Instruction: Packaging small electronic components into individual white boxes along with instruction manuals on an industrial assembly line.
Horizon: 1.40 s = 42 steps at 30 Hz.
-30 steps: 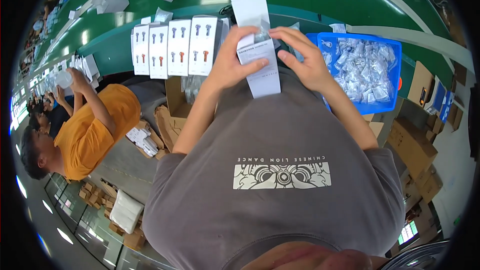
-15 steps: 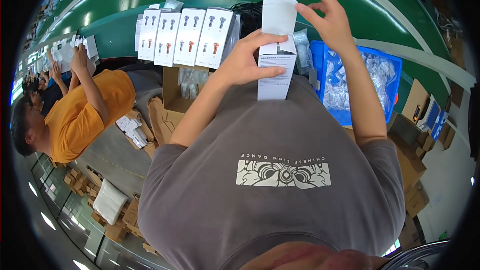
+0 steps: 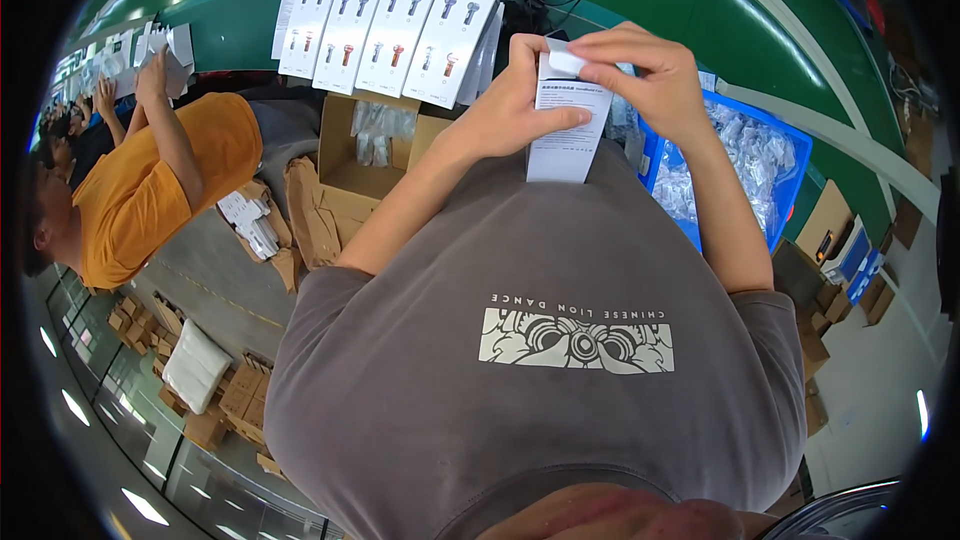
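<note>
A slim white carton (image 3: 567,145) with small dark print stands against the front of my shirt, its lower end touching the cloth. My left hand (image 3: 520,105) is wrapped round its left side, the thumb lying across the printed face. At the top, my right hand (image 3: 648,75) has its fingers bent over the carton's white flap (image 3: 566,61), which is folded down toward the opening. Thumb and fingers press on that flap from the right. What lies inside the carton is hidden.
Several white cartons with earphone-like pictures (image 3: 390,35) stand left on the green table (image 3: 235,15). Black cables (image 3: 530,5) lie behind. At right is a blue bin (image 3: 797,165) of clear bags. A cardboard box (image 3: 342,168) sits left, beyond it a person in orange (image 3: 165,175).
My right hand has come down from above the carton onto its flap. The flap, upright before, is now folded over. My left hand still holds the carton.
</note>
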Tool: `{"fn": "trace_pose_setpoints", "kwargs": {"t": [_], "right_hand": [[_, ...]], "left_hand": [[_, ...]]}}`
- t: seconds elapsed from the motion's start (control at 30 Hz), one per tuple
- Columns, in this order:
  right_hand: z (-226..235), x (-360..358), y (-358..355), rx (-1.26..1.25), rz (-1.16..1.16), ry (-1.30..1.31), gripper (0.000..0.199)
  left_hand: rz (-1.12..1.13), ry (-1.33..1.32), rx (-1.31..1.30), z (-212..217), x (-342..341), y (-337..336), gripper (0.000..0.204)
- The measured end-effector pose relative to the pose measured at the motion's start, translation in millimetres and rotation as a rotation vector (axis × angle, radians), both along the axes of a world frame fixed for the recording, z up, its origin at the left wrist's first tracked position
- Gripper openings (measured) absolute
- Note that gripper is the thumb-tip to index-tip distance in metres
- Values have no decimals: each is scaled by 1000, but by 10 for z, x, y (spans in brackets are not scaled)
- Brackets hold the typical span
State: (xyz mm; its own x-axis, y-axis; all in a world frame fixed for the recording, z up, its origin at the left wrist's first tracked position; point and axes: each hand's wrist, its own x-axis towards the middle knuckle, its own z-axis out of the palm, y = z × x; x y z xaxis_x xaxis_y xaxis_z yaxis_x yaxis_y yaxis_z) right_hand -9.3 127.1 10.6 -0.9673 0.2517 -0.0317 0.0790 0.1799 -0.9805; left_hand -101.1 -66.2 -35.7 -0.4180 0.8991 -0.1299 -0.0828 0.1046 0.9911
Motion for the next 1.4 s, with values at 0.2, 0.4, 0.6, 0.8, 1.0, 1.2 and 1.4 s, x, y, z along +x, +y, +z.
{"fn": "trace_pose_setpoints", "kwargs": {"t": [0.2,0.4,0.6,0.8,1.0,1.2,1.4], "right_hand": [[5,-36,74,312,159,250,17],[101,-4,84,334,248,245,17],[157,82,92,243,242,146,19],[202,145,-29,151,212,79,21],[215,107,-284,193,55,-9,20],[167,72,-211,146,84,-15,20],[227,79,-375,255,180,38,30]], "left_hand": [[35,-48,-6,22,37,66,92],[9,-86,16,-35,83,89,102],[24,-147,20,-93,107,90,112],[75,-184,27,-75,192,50,113],[144,-142,-9,-150,211,48,114],[175,-223,-28,-118,167,16,108],[235,-166,30,-209,139,-9,96]]}}
